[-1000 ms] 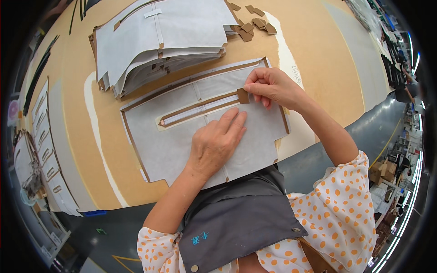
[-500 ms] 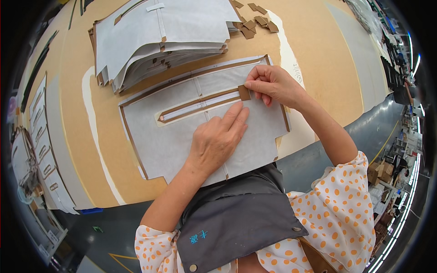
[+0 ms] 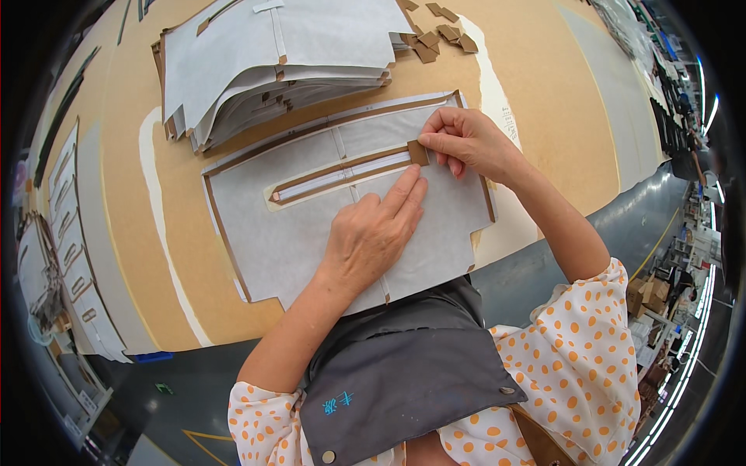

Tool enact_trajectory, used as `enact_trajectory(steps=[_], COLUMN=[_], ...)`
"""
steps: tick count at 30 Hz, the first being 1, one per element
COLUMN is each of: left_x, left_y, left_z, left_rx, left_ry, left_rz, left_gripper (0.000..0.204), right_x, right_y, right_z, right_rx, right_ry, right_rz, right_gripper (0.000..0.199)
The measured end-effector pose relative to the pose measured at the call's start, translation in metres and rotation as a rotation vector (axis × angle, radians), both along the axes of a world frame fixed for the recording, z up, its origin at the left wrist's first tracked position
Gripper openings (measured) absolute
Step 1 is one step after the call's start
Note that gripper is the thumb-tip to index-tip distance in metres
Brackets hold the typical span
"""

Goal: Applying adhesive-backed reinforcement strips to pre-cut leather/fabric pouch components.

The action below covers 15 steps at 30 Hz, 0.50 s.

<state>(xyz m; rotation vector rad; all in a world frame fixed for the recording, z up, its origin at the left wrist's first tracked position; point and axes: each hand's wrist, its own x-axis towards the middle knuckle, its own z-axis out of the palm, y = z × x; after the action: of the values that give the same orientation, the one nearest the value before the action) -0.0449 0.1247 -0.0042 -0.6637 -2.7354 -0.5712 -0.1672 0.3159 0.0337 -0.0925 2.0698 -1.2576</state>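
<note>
Head view: left hand (image 3: 371,237) flat, fingers together, pins the grey panel (image 3: 311,225) on the counter (image 3: 544,93). Right hand (image 3: 466,144) fingers pinched on a brown tab (image 3: 418,153) at the slot's end. Step looks like sticking it; next needs pressing down square.

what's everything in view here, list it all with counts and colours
white panel: one, white with brown edging and a long slot, flat on the table under both hands
brown tab: one, at the slot's right end
stack of panels: one pile, white and brown, behind the flat panel
loose brown tabs: several, right of the stack
table: one, tan board top
apron: one, grey, lower edge
sleeves: white with orange dots
left hand: flat on the panel
right hand: fingertips on the tab
</note>
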Motion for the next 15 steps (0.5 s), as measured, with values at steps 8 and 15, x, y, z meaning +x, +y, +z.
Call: enact_trajectory(steps=[8,15], left_x=[0.0,0.0004], left_y=[0.0004,0.001], left_z=[0.0005,0.0004], left_rx=[-0.009,-0.009], left_ry=[-0.012,-0.019], left_rz=[0.002,0.003], left_gripper=[0.04,0.041], right_x=[0.002,0.0017], right_y=[-0.003,-0.0038], right_z=[0.0008,0.003], right_rx=[0.023,0.047], right_ry=[0.007,0.015], right_rz=[-0.016,-0.012], right_gripper=[0.017,0.018])
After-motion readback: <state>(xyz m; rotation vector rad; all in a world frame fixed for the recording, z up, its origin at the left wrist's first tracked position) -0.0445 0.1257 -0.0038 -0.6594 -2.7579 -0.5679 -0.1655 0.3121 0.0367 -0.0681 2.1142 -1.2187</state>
